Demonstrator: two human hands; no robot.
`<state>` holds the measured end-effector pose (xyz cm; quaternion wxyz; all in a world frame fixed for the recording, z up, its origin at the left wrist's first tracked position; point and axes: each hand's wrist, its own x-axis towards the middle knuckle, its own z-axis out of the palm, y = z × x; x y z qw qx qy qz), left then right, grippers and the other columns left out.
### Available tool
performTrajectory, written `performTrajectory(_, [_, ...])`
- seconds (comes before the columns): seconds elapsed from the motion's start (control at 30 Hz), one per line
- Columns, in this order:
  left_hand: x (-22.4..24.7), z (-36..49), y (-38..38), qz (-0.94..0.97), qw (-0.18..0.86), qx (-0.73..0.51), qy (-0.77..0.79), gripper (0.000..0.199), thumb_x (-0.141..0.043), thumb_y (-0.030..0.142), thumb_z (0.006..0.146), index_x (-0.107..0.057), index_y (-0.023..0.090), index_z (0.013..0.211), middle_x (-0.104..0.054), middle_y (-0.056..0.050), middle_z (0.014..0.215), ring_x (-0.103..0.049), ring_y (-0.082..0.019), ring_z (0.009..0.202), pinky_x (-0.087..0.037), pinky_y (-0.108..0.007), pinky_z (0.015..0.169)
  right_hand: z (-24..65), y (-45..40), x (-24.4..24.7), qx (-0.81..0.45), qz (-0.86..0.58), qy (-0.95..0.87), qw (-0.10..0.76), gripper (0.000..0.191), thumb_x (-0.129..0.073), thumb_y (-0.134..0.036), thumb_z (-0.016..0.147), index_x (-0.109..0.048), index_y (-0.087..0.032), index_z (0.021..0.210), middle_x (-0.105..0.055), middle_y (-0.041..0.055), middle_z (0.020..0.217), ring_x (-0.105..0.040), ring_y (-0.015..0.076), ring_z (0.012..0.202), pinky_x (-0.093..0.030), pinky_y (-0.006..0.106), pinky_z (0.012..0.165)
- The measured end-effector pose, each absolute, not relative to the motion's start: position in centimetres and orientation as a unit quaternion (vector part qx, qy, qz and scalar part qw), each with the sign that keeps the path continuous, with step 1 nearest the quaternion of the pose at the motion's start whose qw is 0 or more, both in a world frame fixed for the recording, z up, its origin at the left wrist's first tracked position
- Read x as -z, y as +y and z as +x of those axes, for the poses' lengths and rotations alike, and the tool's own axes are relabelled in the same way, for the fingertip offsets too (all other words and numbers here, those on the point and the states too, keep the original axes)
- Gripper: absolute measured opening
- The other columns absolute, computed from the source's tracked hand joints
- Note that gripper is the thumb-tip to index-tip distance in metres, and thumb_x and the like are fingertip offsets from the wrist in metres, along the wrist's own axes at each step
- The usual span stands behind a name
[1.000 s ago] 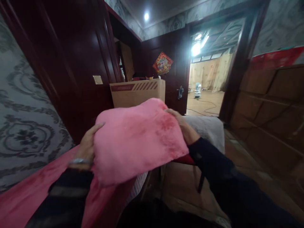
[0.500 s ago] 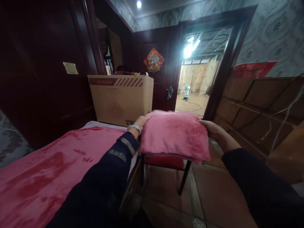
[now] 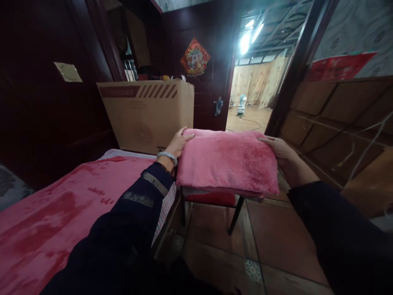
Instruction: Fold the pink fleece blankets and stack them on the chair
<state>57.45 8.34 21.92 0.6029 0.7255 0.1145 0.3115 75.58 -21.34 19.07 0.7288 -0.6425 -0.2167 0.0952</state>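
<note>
- My left hand [image 3: 178, 144] pinches the far left corner of a folded pink blanket [image 3: 227, 162], thumb on top.
- My right hand [image 3: 281, 153] grips its far right corner, the two hands well apart.
- The blanket lies level over a red-seated chair [image 3: 211, 199]; I cannot tell whether it rests there.
- Beyond my left hand stands a cardboard box [image 3: 123, 116] with a maroon striped band and a fan drawing; its dark letters are too blurred for me to read surely.
- A red diamond decoration [image 3: 195, 57] on the door [image 3: 202, 20] carries a cartoon figure.
</note>
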Motion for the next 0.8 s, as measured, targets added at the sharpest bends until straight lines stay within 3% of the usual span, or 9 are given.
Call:
performTrajectory(0.1, [-21.2, 57.8, 7.9, 0.726, 0.603, -0.311, 0.113, 0.070, -0.077, 0.024, 0.074, -0.057, 0.020, 0.141, -0.060, -0.012, 0.142, -0.054, -0.026, 0.130, -0.040, -0.038, 0.113, 75.3, -21.7, -19.0, -0.123, -0.653, -0.177, 0.726, 0.010, -0.072, -0.015, 0.075, -0.072, -0.019, 0.084, -0.072, 0.0013, 0.068, -0.065, 0.0151, 0.055, -0.056, 0.025, 0.054])
performTrajectory(0.2, [-20.2, 57.7, 8.3, 0.731, 0.602, -0.295, 0.127, 0.064, -0.077, 0.026, 0.074, -0.061, 0.015, 0.134, -0.063, -0.014, 0.137, -0.057, -0.027, 0.127, -0.040, -0.040, 0.113, 75.1, -22.0, -18.4, -0.131, -0.670, -0.196, 0.704, 0.017, -0.075, -0.020, 0.074, -0.072, -0.020, 0.091, -0.072, 0.0007, 0.071, -0.067, 0.0161, 0.058, -0.055, 0.025, 0.054])
performTrajectory(0.3, [-20.0, 57.2, 9.3, 0.738, 0.601, -0.277, 0.132, 0.059, -0.079, 0.030, 0.074, -0.063, 0.014, 0.129, -0.063, -0.017, 0.136, -0.058, -0.028, 0.127, -0.040, -0.040, 0.112, 75.5, -22.7, -18.3, -0.083, -0.725, -0.229, 0.645, 0.035, -0.075, -0.031, 0.077, -0.071, -0.019, 0.110, -0.074, 0.0031, 0.079, -0.070, 0.0200, 0.068, -0.058, 0.031, 0.062])
performTrajectory(0.37, [-20.6, 57.0, 9.6, 0.746, 0.581, -0.285, 0.156, 0.059, -0.079, 0.029, 0.074, -0.064, 0.014, 0.128, -0.062, -0.018, 0.136, -0.056, -0.030, 0.128, -0.040, -0.042, 0.112, 75.7, -22.9, -19.0, 0.015, -0.788, -0.238, 0.567, 0.045, -0.073, -0.035, 0.080, -0.069, -0.017, 0.121, -0.075, 0.0072, 0.087, -0.071, 0.0244, 0.079, -0.059, 0.038, 0.075])
performTrajectory(0.47, [-22.2, 57.6, 8.8, 0.784, 0.473, -0.358, 0.182, 0.058, -0.080, 0.026, 0.074, -0.064, 0.012, 0.128, -0.057, -0.020, 0.140, -0.048, -0.036, 0.136, -0.033, -0.045, 0.117, 75.2, -21.6, -21.1, 0.194, -0.825, -0.301, 0.437, 0.052, -0.068, -0.040, 0.085, -0.067, -0.015, 0.130, -0.071, 0.0163, 0.115, -0.065, 0.0335, 0.112, -0.050, 0.049, 0.101])
performTrajectory(0.57, [-23.6, 59.0, 6.2, 0.853, 0.326, -0.391, 0.112, 0.052, -0.074, 0.028, 0.082, -0.064, 0.013, 0.130, -0.050, -0.020, 0.149, -0.037, -0.038, 0.145, -0.020, -0.049, 0.123, 73.6, -18.1, -23.1, 0.259, -0.796, -0.411, 0.361, 0.053, -0.054, -0.046, 0.094, -0.061, -0.019, 0.139, -0.059, 0.0164, 0.142, -0.049, 0.0352, 0.136, -0.037, 0.054, 0.114])
performTrajectory(0.7, [-23.0, 60.2, 2.5, 0.926, 0.168, -0.336, 0.032, 0.044, -0.061, 0.035, 0.093, -0.064, 0.020, 0.134, -0.054, -0.014, 0.150, -0.033, -0.035, 0.148, -0.008, -0.055, 0.125, 71.9, -13.5, -22.5, 0.208, -0.800, -0.476, 0.301, 0.045, -0.045, -0.044, 0.100, -0.061, -0.026, 0.138, -0.058, 0.0098, 0.146, -0.043, 0.0347, 0.142, -0.026, 0.060, 0.118])
performTrajectory(0.8, [-21.2, 60.2, 1.4, 0.947, 0.138, -0.288, 0.039, 0.040, -0.046, 0.040, 0.100, -0.068, 0.024, 0.130, -0.065, -0.009, 0.138, -0.052, -0.031, 0.135, -0.022, -0.049, 0.121, 71.8, -12.3, -20.2, 0.141, -0.821, -0.480, 0.277, 0.043, -0.043, -0.041, 0.101, -0.065, -0.024, 0.133, -0.061, 0.0109, 0.143, -0.048, 0.0352, 0.138, -0.025, 0.058, 0.119])
